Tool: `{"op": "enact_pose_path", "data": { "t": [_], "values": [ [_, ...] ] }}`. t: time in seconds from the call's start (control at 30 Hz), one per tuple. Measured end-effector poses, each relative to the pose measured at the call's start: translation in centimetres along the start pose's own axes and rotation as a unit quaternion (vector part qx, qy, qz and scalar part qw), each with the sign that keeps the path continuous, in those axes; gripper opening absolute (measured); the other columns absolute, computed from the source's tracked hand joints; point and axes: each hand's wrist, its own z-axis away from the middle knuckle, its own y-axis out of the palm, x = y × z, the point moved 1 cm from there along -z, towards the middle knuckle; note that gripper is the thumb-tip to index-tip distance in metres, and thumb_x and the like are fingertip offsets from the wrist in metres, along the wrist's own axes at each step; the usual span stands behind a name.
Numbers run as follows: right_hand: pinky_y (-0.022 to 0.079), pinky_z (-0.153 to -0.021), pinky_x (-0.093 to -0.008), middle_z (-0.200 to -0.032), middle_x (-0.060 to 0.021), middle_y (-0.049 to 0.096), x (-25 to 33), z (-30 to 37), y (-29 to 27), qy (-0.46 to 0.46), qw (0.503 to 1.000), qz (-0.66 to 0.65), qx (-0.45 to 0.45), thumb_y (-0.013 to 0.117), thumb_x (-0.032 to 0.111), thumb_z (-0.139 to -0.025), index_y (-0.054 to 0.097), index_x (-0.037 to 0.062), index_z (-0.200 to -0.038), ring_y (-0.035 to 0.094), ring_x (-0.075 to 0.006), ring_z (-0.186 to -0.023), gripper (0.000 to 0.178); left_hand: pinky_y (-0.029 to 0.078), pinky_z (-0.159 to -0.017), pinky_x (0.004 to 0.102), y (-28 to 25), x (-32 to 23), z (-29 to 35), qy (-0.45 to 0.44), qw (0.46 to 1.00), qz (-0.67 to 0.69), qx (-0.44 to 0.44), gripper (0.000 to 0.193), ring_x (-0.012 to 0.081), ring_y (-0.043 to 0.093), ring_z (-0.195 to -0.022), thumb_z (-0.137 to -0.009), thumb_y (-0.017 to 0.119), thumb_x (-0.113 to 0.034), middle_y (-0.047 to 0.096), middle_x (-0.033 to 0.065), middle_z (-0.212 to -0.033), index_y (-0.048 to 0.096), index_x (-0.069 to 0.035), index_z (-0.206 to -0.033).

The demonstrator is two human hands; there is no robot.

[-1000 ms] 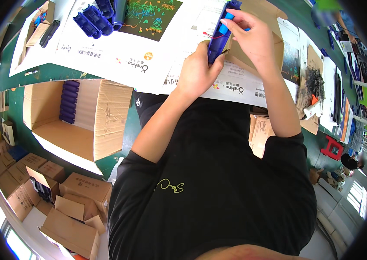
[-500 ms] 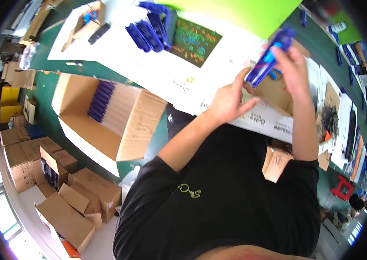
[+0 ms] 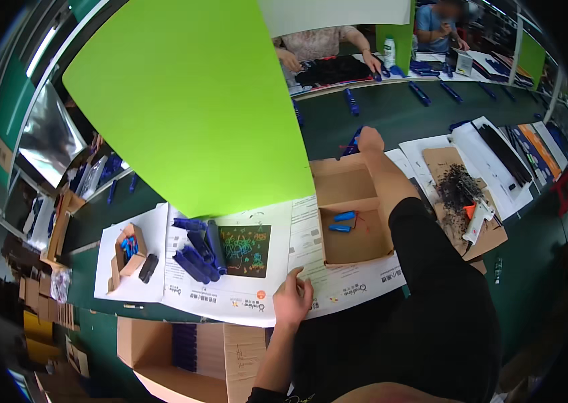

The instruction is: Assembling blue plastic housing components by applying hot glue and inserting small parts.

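Observation:
My right arm stretches across an open cardboard box (image 3: 321, 228) to the green belt behind it. There my right hand (image 3: 370, 140) closes around one end of a dark blue plastic casing (image 3: 352, 143), whose other end juts out to the left. Two light blue battery cells (image 3: 342, 228) with thin red wires lie in the box's near compartment. My left hand (image 3: 293, 299) hovers at the front edge of the printed paper (image 3: 230, 295), fingers loosely curled and apart, holding nothing. Left of it, several dark blue casings (image 3: 193, 263) are piled beside a dark sheet with coloured drawings (image 3: 246, 250).
A bright green panel (image 3: 197, 107) rises at the back left. Several casings lie along the green belt (image 3: 385, 107); co-workers sit beyond it. On the right are a glue gun (image 3: 477, 225) and black scraps (image 3: 457, 189). A large carton (image 3: 143, 342) stands front left.
The view has swung up and right. My right hand has carried the casing from in front of me to the belt. My left hand has come away from the casing and lowered.

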Motion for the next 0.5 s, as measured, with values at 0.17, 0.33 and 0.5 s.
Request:
{"op": "enact_pose_path", "data": {
  "t": [0.17, 0.33, 0.5],
  "values": [
    [0.052, -0.083, -0.041, -0.096, -0.0132, 0.068, -1.1, -1.2, -3.8, -0.086, 0.996, 0.008, -0.024, 0.058, 0.019, -0.077, 0.07, 0.0155, -0.085, 0.065, -0.0323, -0.093, 0.015, 0.046, -0.049, 0.0319, 1.1, 0.7, -0.6, 0.011, 0.999, 0.043, -0.008, 0.028, 0.0199, 0.055, -0.049, -0.08, 0.064, -0.007, 0.057, 0.0049, -0.061, 0.056, -0.006, -0.107],
    [0.052, -0.072, -0.0381, -0.084, -0.0141, 0.069, 1.1, 1.5, -9.0, -0.199, 0.971, -0.135, 0.006, 0.054, 0.019, -0.073, 0.07, 0.0107, -0.08, 0.066, -0.0301, -0.079, 0.02, 0.043, -0.048, 0.0313, 0.7, 1.1, -0.7, -0.004, 0.998, 0.069, -0.006, 0.023, 0.0182, 0.052, -0.047, -0.082, 0.062, -0.004, 0.055, 0.0063, -0.06, 0.057, -0.004, -0.104],
    [0.047, -0.055, -0.0284, -0.066, -0.009, 0.064, -2.7, 5.1, -17.9, -0.131, 0.935, -0.294, 0.149, 0.048, 0.017, -0.074, 0.062, 0.002, -0.067, 0.059, -0.0148, -0.058, 0.022, 0.042, -0.048, 0.0288, 1.1, 1.0, -1.1, -0.009, 0.996, 0.078, 0.031, 0.02, 0.0156, 0.052, -0.049, -0.083, 0.06, -0.004, 0.054, 0.0058, -0.06, 0.058, -0.003, -0.103]
  ]
}}
